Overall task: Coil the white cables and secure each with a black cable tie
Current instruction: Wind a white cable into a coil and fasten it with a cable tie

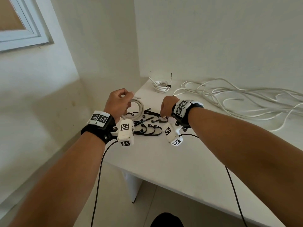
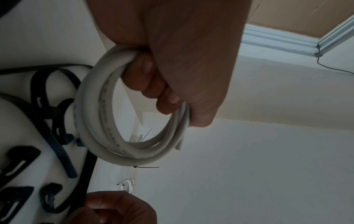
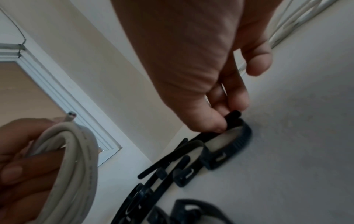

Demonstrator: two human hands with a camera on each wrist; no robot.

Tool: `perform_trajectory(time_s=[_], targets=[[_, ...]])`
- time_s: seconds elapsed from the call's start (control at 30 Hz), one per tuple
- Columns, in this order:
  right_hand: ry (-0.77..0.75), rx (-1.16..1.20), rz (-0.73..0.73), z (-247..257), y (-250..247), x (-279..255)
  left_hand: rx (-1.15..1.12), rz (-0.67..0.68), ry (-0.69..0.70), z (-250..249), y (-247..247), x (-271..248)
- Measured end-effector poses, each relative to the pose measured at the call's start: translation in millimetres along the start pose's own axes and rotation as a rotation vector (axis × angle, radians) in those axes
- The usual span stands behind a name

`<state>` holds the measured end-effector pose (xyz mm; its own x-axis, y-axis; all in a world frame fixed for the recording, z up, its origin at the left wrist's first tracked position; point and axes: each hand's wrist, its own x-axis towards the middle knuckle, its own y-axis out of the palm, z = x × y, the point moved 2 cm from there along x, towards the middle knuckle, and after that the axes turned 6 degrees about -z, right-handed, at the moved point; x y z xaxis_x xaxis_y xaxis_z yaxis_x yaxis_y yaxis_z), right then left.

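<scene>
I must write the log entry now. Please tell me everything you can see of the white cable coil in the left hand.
The white cable coil is a few loops of thick, round, smooth-jacketed cable with faint printed lettering. One cut end sticks out past the fingers. No tie is on it. The left hand grips it on one side, above the table's left end, near the loose black cable ties.

Counter (image 1: 188,161): white, plain top, set into a room corner, its far and left edges meeting the walls; a white support panel (image 1: 133,187) stands beneath its near left corner.
Walls (image 1: 213,38): off-white, painted, faintly marked.
Window frame (image 1: 31,27): white, stepped moulding, on the left wall; brown board (image 1: 9,17) fills the opening.
Thin wire (image 2: 325,65): dark, hanging from the frame's corner, seen in the left wrist view.
Floor (image 1: 172,202): pale tiles beneath the counter's near edge.
</scene>
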<state>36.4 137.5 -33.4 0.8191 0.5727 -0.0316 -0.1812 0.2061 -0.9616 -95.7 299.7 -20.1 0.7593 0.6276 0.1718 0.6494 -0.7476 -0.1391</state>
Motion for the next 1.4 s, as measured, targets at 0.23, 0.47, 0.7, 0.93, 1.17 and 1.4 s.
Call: perform_trajectory(time_s=[0.23, 0.47, 0.7, 0.93, 1.17, 1.4], targets=[[0.034, 0.053, 0.014, -10.4, -3.5, -5.1, -0.005, 0.009, 0.007, -4.5, 5.8, -3.3], [0.071, 0.112, -0.273, -20.7, -27.8, -17.6, 0.007, 0.037, 0.022, -12.9, 21.5, -10.1], [0.003, 0.238, -0.494, -46.1, -44.3, -40.0, 0.023, 0.115, 0.037, -21.1, 50.4, -23.4], [0.137, 0.627, -0.583, -67.5, -54.5, -64.7, 0.053, 0.205, 0.022, -28.7, 79.8, -35.5], [0.087, 0.881, -0.495, -84.3, -56.6, -108.5, 0.1, 0.286, -0.022, -50.0, 120.7, -51.8], [0.088, 0.919, -0.557, -139.3, -71.8, -147.1, -0.091, 0.399, -0.148, -69.2, 160.2, -76.7]])
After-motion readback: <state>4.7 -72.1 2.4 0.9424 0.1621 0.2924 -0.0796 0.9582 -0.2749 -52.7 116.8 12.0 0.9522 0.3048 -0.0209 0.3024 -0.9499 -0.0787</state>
